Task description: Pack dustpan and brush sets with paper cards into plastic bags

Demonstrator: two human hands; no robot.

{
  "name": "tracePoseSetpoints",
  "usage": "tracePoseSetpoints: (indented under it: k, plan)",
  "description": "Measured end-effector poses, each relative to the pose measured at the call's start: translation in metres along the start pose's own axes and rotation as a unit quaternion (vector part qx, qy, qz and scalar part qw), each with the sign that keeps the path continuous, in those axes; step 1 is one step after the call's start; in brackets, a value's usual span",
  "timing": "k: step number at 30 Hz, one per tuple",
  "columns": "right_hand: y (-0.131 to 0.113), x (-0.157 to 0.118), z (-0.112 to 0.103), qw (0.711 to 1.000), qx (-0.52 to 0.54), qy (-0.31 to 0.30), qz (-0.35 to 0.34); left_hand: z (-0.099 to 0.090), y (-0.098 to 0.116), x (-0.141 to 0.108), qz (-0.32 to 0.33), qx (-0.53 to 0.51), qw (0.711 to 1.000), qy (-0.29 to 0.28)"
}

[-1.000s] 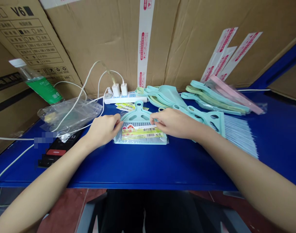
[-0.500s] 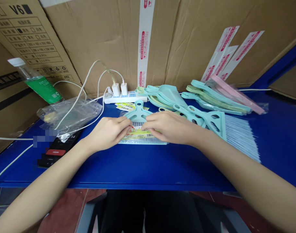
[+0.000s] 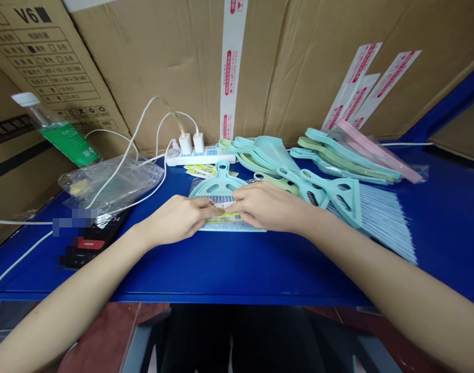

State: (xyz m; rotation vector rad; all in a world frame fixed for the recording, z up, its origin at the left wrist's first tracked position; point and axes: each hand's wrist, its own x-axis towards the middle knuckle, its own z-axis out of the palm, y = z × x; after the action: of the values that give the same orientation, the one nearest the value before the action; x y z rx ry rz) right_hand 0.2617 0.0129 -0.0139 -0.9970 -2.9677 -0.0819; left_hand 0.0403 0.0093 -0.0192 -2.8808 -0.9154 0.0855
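Observation:
A light-blue brush and dustpan set (image 3: 223,181) in clear plastic lies on the blue table, its looped handle pointing away from me. Across its bristles sits a yellow and white label (image 3: 223,217). My left hand (image 3: 183,217) rests on the left side of the set, index finger stretched onto the label and the other fingers curled under. From the right, my right hand (image 3: 260,207) has its bent fingers pressed on the label's right part. The two index fingertips nearly meet. Whether either hand pinches the label cannot be made out.
Light-blue and green dustpans (image 3: 270,150) and blue brushes (image 3: 388,217) lie to the right, more wrapped pieces (image 3: 349,155) behind. A power strip (image 3: 201,155) with cables, yellow labels (image 3: 201,170), plastic bags (image 3: 116,181), a bottle (image 3: 69,140) and a phone (image 3: 99,241) are left and behind.
My left hand has shifted slightly, its index finger now extended along the label toward my right hand. More of the set's left edge shows. My right hand has moved slightly.

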Motion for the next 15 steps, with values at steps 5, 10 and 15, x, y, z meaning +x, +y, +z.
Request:
tracePoseSetpoints:
  k: [5, 10, 15]
  plan:
    - [-0.003, 0.003, 0.001, 1.0, -0.002, -0.018, 0.011, 0.0, 0.001, 0.001, -0.005, 0.001, 1.0, -0.002]
    - [-0.01, 0.004, 0.0, 0.997, -0.023, -0.049, 0.054, -0.001, 0.006, 0.004, -0.025, 0.029, 0.999, -0.02]
    - [-0.014, 0.002, -0.005, 0.994, -0.032, -0.068, 0.074, -0.004, 0.008, 0.005, -0.035, 0.028, 0.998, -0.034]
